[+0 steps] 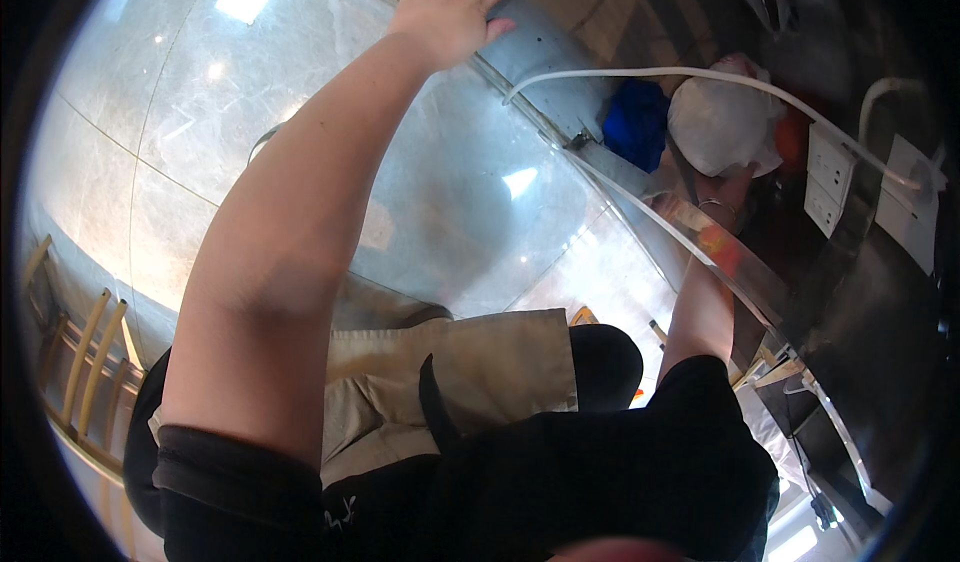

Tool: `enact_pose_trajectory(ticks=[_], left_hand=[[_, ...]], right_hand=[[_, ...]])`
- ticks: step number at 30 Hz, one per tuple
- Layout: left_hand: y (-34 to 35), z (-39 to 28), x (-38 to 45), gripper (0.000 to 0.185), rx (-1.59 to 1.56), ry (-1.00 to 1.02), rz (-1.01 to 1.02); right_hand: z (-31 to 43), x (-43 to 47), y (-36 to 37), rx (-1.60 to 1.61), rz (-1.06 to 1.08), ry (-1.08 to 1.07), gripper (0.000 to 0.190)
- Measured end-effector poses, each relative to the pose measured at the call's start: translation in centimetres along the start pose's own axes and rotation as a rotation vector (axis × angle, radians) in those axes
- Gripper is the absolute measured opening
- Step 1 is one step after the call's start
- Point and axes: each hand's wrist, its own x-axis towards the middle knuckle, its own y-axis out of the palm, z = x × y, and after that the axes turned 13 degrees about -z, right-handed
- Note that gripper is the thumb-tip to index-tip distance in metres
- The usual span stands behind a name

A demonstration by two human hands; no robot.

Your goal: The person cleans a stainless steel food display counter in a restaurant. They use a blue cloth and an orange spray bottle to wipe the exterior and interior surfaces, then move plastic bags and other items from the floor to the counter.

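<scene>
My left hand (454, 14) is spread, palm down, on the grey edge (517, 59) beside the cabinet, with its fingers apart and nothing held. In the dim cabinet space at the right, my right hand (727, 187) is at the lower end of a white plastic bag (716, 123). Its fingers are partly hidden but seem closed on the bag. A thin bracelet (718, 203) circles that wrist. Close to the bag's left side is a blue bundle (636, 123), and something red-orange (799, 138) shows dimly behind it.
A white hose or cable (637, 72) arcs over the bag towards white wall sockets (829, 179). A clear curved panel edge (645, 206) crosses before my right forearm. Glossy tiles (450, 172) lie ahead. Yellowish chair rails (90, 359) stand at lower left.
</scene>
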Motion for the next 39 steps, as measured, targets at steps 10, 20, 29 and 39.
enact_pose_trajectory(ticks=[10, 20, 29, 39], left_hand=[[-0.3, 1.8, 0.6, 0.083, -0.136, 0.015, 0.160], [-2.3, 1.4, 0.1, 0.070, -0.063, 0.012, 0.143], [-10.3, 2.9, -15.6, 0.065, -0.126, -0.413, 0.028], [-10.7, 3.2, -20.6, 0.062, -0.216, -0.544, 0.455]], right_hand=[[2.5, -5.9, -12.8, -0.110, -0.255, 0.071, 0.046], [0.6, -20.5, -14.3, -0.894, 0.322, 0.333, 0.048], [-7.5, -30.6, 9.4, -1.153, 1.303, -0.236, 0.080], [-15.2, -30.4, 20.4, -1.742, 0.779, -0.879, 0.104]])
